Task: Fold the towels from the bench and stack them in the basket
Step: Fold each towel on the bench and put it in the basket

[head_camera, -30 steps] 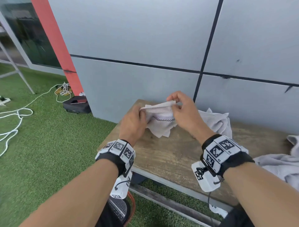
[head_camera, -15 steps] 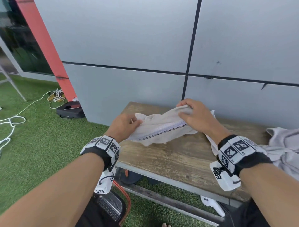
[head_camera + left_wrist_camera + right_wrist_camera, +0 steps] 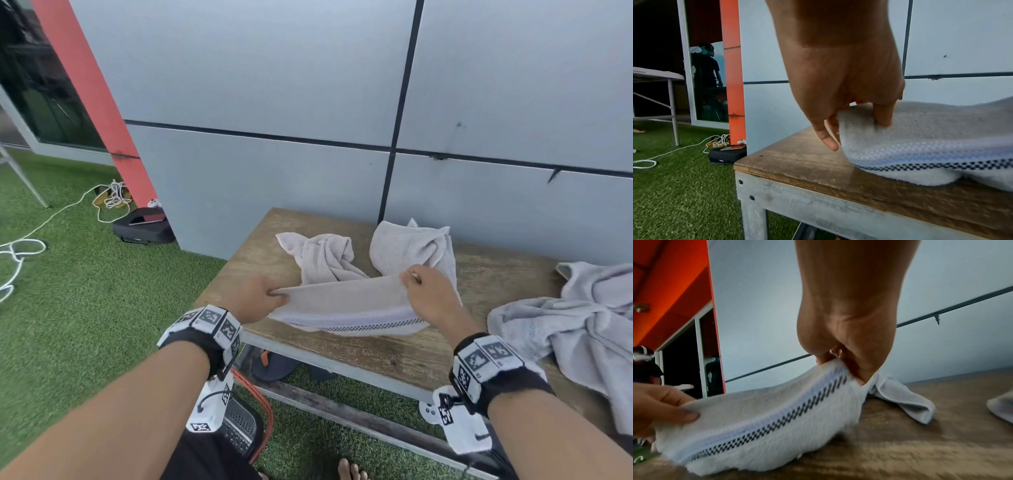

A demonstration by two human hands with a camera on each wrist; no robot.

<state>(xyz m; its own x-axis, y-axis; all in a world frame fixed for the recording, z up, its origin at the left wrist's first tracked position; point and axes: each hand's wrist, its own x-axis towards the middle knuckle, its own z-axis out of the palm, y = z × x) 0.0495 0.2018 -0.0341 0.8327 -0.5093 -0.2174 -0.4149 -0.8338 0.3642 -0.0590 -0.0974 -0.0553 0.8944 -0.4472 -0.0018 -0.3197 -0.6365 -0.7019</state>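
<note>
Head view: your left hand and right hand pinched opposite ends of the towel, its long axis running left-right over the table front edge.

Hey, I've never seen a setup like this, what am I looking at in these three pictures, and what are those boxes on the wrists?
No machine here: a person wears cameras. One picture looks down from the head; the others look along each wrist, from the boxes strapped there. The left hand and right hand each pinch one end of a pale towel with a checked stripe, stretched over a wooden bench. Two crumpled towels lie behind it and a grey heap to the right. No basket is clearly in view.
</note>
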